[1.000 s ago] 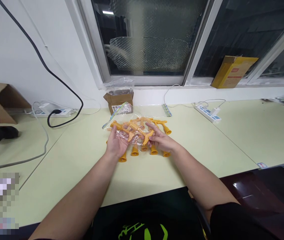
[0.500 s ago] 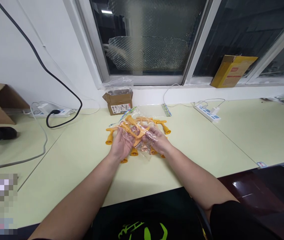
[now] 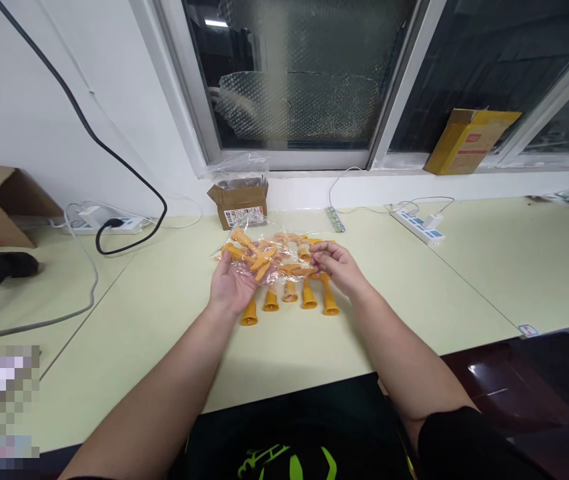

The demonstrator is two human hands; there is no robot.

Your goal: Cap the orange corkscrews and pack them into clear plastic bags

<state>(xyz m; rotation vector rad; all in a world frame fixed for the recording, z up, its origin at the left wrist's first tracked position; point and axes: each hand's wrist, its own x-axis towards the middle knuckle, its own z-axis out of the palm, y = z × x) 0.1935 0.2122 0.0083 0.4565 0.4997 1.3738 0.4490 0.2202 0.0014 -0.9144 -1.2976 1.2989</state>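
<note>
My left hand (image 3: 231,288) supports a clear plastic bag (image 3: 283,257) from below, its thumb over the near side. Inside the bag lie a couple of yellow-orange plastic pieces (image 3: 260,259), each with a flared cup end and a forked or T-shaped end. At the bag's right edge, the fingers of my right hand (image 3: 340,268) are pinched together on the film. Beneath and behind the bag, several similar yellow pieces (image 3: 309,295) lie on the table, most with cups facing me; the film partly covers some.
A small open cardboard box (image 3: 244,205) stands by the window. White power strips (image 3: 417,228) lie along the wall, with a black cable (image 3: 139,177) on the left. A larger carton (image 3: 1,200) is at far left, and a yellow box (image 3: 471,143) leans on the sill.
My right hand has moved right, away from the yellow pieces, drawing the bag's edge outward. The bagged pieces have shifted left with my left hand, uncovering more pieces on the table.
</note>
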